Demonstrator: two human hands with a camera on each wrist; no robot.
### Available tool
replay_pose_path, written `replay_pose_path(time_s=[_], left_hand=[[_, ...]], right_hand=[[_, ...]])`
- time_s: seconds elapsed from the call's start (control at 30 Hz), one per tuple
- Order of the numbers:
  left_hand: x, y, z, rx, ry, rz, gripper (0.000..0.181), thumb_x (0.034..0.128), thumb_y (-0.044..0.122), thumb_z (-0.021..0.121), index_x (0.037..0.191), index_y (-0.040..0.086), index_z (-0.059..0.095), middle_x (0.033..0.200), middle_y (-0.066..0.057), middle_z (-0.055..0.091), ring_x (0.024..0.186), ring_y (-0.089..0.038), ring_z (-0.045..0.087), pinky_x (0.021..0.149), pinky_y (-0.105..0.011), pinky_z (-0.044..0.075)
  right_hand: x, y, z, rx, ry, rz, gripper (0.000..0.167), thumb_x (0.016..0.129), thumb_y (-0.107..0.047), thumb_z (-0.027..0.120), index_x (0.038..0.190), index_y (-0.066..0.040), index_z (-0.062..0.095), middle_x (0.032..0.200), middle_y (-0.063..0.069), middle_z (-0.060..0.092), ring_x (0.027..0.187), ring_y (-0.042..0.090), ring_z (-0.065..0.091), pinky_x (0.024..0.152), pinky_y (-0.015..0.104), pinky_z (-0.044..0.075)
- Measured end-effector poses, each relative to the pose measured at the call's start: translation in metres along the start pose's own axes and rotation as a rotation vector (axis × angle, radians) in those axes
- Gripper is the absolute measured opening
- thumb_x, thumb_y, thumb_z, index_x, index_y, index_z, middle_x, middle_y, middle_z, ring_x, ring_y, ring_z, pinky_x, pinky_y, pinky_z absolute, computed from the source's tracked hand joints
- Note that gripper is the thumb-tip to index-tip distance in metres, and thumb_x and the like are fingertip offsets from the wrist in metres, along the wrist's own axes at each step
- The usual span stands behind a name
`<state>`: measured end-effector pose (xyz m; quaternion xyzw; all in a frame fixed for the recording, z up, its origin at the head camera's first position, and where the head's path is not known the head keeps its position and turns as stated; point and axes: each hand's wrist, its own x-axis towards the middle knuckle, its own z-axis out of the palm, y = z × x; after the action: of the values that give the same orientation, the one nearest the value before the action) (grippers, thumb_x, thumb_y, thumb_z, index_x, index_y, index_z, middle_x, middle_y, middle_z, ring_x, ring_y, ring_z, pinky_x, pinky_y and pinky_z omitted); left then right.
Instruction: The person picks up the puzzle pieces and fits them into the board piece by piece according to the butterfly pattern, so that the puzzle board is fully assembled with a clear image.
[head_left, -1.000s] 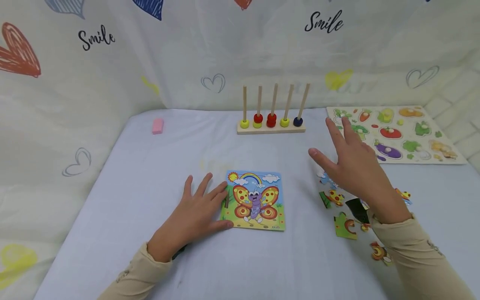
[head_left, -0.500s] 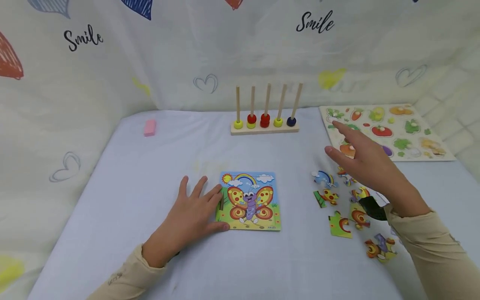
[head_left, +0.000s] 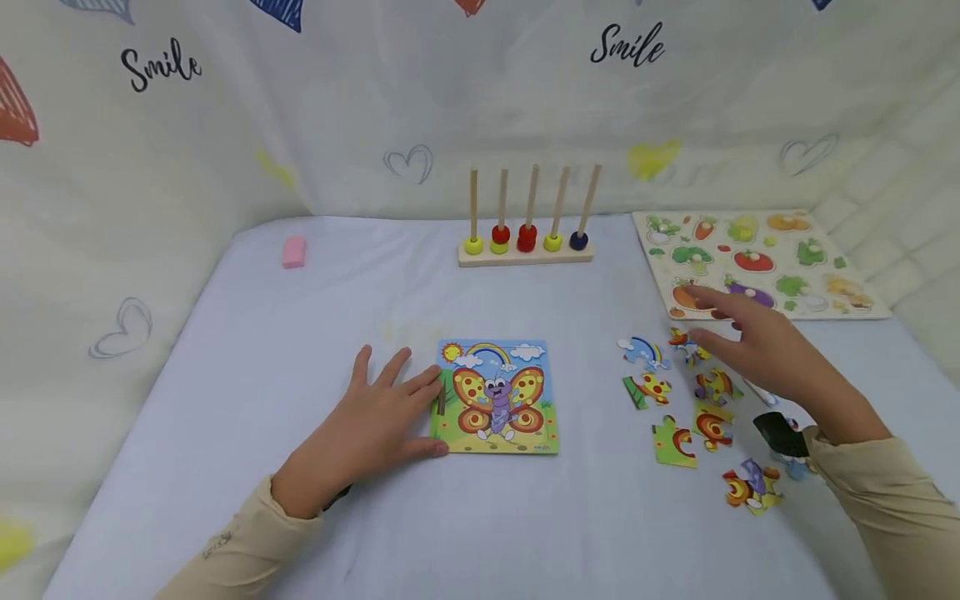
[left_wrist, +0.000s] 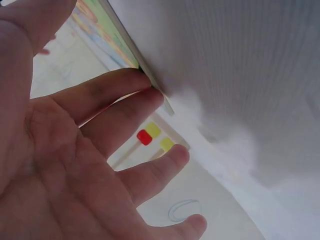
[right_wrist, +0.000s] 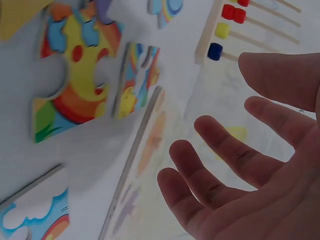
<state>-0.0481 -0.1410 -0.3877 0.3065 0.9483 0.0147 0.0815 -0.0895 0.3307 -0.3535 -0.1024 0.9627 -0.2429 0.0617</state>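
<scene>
A square butterfly puzzle board (head_left: 497, 400) lies flat on the white cloth. My left hand (head_left: 367, 437) is spread at its left side, and fingertips touch the board's edge (left_wrist: 142, 65) in the left wrist view. To the right, my right hand (head_left: 776, 354) hovers over loose puzzle pieces, fingers slightly bent and holding nothing. Among these lie a rainbow piece (head_left: 645, 352), a green-and-yellow piece (head_left: 672, 442) and a purple-bodied piece (head_left: 753, 487). From the right wrist, a yellow wing piece (right_wrist: 77, 87) shows close by, apart from the fingers. My right forearm and wrist partly cover some pieces.
A wooden peg abacus (head_left: 525, 254) with coloured beads stands at the back. Behind my right hand is a vegetable puzzle board (head_left: 787, 283). A pink block (head_left: 294, 252) sits at the back left. A printed cloth backdrop (head_left: 330, 100) rises behind the table.
My right hand has moved down and right from over the vegetable board to above the loose pieces, uncovering more of them. My left hand stays at the butterfly board; the view has shifted slightly.
</scene>
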Motion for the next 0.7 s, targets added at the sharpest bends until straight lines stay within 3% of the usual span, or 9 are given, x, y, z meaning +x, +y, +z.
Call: replay_pose_path(time_s=[0.23, 0.37, 0.5, 0.6, 0.7], left_hand=[[0.0, 0.0, -0.001, -0.025, 0.014, 0.017, 0.079, 0.0923, 0.06, 0.078, 0.151, 0.01, 0.061, 0.162, -0.007, 0.052, 0.154, -0.045, 0.033, 0.118, -0.078, 0.014], [0.001, 0.003, -0.001, -0.03, 0.025, 0.02, 0.078, 0.0916, 0.058, 0.08, 0.15, 0.01, 0.062, 0.161, -0.008, 0.053, 0.153, -0.045, 0.034, 0.117, -0.078, 0.014], [0.001, 0.003, -0.002, -0.02, 0.024, 0.016, 0.077, 0.0911, 0.058, 0.081, 0.149, 0.011, 0.062, 0.161, -0.007, 0.053, 0.151, -0.045, 0.037, 0.117, -0.078, 0.015], [0.001, 0.003, -0.002, -0.017, 0.024, 0.02, 0.076, 0.0911, 0.058, 0.081, 0.148, 0.011, 0.062, 0.16, -0.007, 0.054, 0.15, -0.044, 0.04, 0.117, -0.077, 0.016], [-0.001, 0.001, -0.002, -0.017, 0.026, 0.026, 0.076, 0.0911, 0.058, 0.08, 0.148, 0.01, 0.062, 0.16, -0.008, 0.054, 0.149, -0.044, 0.041, 0.117, -0.077, 0.017]], right_hand=[[-0.003, 0.017, 0.004, -0.043, -0.084, 0.052, 0.064, 0.107, -0.021, 0.069, 0.159, 0.003, 0.042, 0.142, 0.036, 0.055, 0.127, 0.056, 0.05, 0.092, 0.074, 0.047], [-0.003, 0.022, 0.003, -0.077, -0.098, 0.106, 0.061, 0.104, -0.023, 0.072, 0.148, 0.012, 0.047, 0.131, 0.039, 0.058, 0.119, 0.055, 0.054, 0.09, 0.071, 0.049], [-0.001, 0.027, 0.007, -0.079, -0.126, 0.16, 0.064, 0.101, -0.032, 0.076, 0.135, 0.017, 0.053, 0.115, 0.033, 0.063, 0.101, 0.045, 0.059, 0.077, 0.055, 0.056], [0.001, 0.03, 0.011, -0.069, -0.144, 0.181, 0.067, 0.1, -0.038, 0.078, 0.129, 0.018, 0.054, 0.109, 0.028, 0.063, 0.094, 0.039, 0.058, 0.068, 0.043, 0.054], [0.003, 0.03, 0.014, -0.063, -0.147, 0.192, 0.066, 0.099, -0.037, 0.078, 0.124, 0.019, 0.054, 0.108, 0.029, 0.063, 0.094, 0.04, 0.058, 0.07, 0.044, 0.055]])
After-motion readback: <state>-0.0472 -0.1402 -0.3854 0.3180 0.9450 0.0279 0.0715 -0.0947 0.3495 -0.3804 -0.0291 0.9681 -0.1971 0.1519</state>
